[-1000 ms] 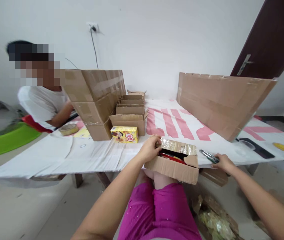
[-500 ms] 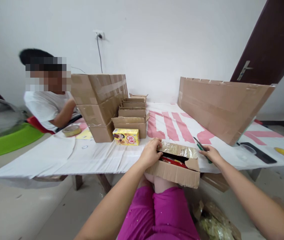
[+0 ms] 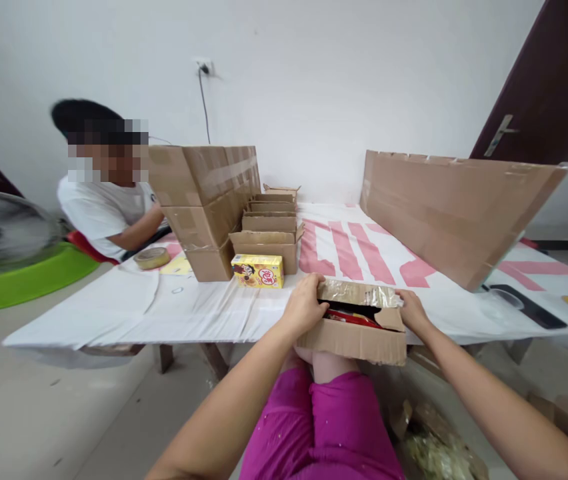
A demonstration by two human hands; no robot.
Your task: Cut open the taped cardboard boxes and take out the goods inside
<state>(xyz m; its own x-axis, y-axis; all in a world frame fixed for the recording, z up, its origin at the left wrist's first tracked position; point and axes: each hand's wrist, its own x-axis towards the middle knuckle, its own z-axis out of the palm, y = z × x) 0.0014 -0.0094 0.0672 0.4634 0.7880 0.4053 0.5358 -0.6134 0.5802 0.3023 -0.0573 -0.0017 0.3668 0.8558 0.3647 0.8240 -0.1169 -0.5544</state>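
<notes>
The left hand (image 3: 305, 305) grips the left end of an oblong, wrinkled cardboard box (image 3: 354, 323), its parted flaps faced with shiny, creased tape and a glossy red item (image 3: 353, 319) showing in the slot. The box lies between the hands at the table's near edge, its right end against the right hand (image 3: 411, 310), whose fingers are partly hidden, so their grip cannot be told.

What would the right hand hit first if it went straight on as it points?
Probably the open cardboard box, at its right end; the right hand seems to touch it, though depth is unclear.
</notes>
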